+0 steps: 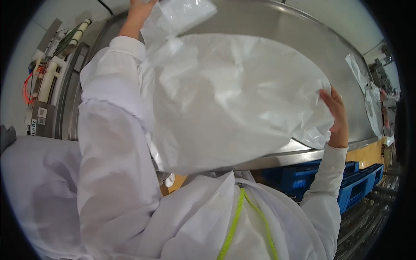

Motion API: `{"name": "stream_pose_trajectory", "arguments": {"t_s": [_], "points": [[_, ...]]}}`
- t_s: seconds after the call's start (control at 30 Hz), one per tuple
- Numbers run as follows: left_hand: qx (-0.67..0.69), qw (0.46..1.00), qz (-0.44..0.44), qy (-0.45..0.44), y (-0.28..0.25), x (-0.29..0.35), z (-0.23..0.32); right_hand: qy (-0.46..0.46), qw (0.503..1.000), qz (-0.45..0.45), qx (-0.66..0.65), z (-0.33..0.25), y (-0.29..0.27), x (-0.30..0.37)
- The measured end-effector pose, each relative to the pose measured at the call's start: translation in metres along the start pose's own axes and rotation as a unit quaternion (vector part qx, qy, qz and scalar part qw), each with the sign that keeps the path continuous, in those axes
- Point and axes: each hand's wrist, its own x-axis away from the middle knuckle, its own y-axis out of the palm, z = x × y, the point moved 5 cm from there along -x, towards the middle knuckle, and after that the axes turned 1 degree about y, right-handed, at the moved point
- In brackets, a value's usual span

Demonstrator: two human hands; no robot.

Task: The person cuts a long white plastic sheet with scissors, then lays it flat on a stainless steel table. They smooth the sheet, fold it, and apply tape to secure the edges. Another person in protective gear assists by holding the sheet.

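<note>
In the head view, the large white plastic bag [234, 99] lies between the hands, its long axis running sideways from the left sleeve [112, 95] to the right hand [334, 106]. That hand is the nearer one — its fingers are closed on the bag's right end. The left hand [138, 14] reaches past the bag's far left corner, beside a clear plastic bag [190, 17] — cut off by the frame, so its grip cannot be told.
</note>
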Motion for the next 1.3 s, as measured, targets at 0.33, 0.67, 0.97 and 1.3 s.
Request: {"name": "stream_pose_trajectory", "arguments": {"t_s": [0.33,0.67,0.97,1.3], "points": [[-0.137,0.952,-0.221,-0.160,-0.045,0.284,-0.140,-0.038,0.988,-0.010,-0.151,0.100,-0.033,0.030],[-0.270,0.951,-0.150,0.011,-0.068,0.358,-0.109,-0.079,0.949,0.030,-0.303,0.034,-0.030,0.032],[-0.350,0.911,-0.104,0.194,-0.001,0.291,-0.043,-0.078,0.987,-0.069,-0.122,-0.030,0.059,0.007],[-0.175,0.957,0.075,0.220,-0.134,0.170,0.058,-0.338,0.870,-0.052,-0.356,-0.167,-0.049,0.018]]}}
